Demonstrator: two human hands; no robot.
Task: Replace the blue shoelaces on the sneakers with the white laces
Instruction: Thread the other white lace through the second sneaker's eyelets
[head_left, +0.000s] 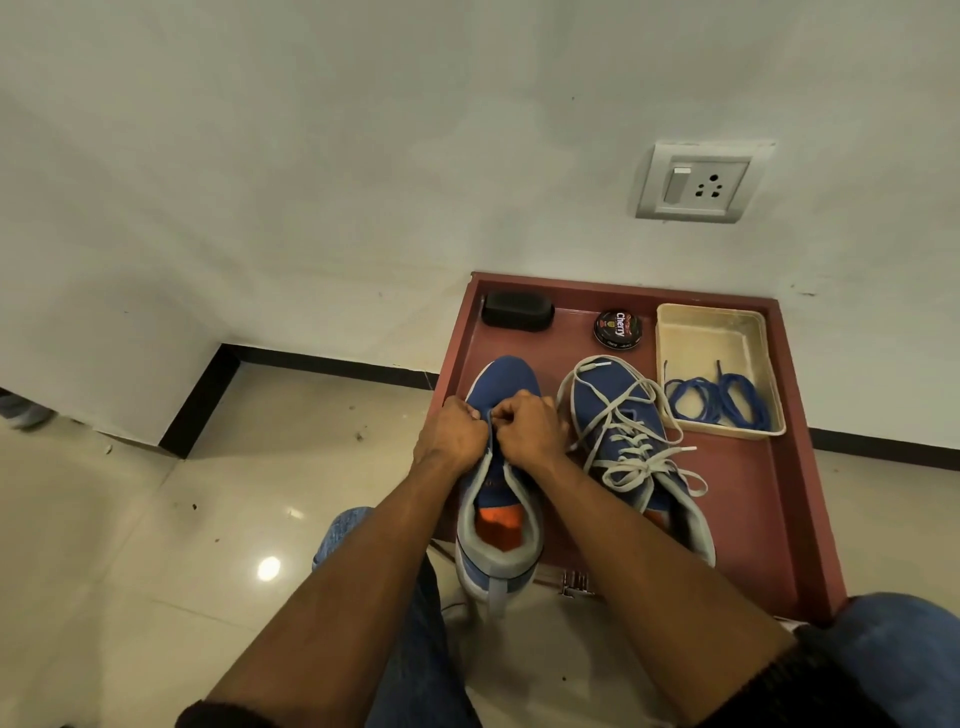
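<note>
Forearms fill the foreground, both reaching straight out to the left sneaker (496, 467), whose long axis runs directly away from the person, heel nearest, toe toward the wall. Left hand (454, 428) and right hand (527, 426) sit knuckle to knuckle over the front eyelets, fingers curled tight; what they pinch is hidden, likely the flaps or a lace end. No white lace shows on this shoe, so I judge threading starts here, low at the toe. Just right of the right hand lies the right sneaker (631, 441), already strung with the white lace (626, 415), ends loose. Further right, the blue laces (717, 397) rest in a cream tray (711, 325). Open floor lies left of the left hand.
</note>
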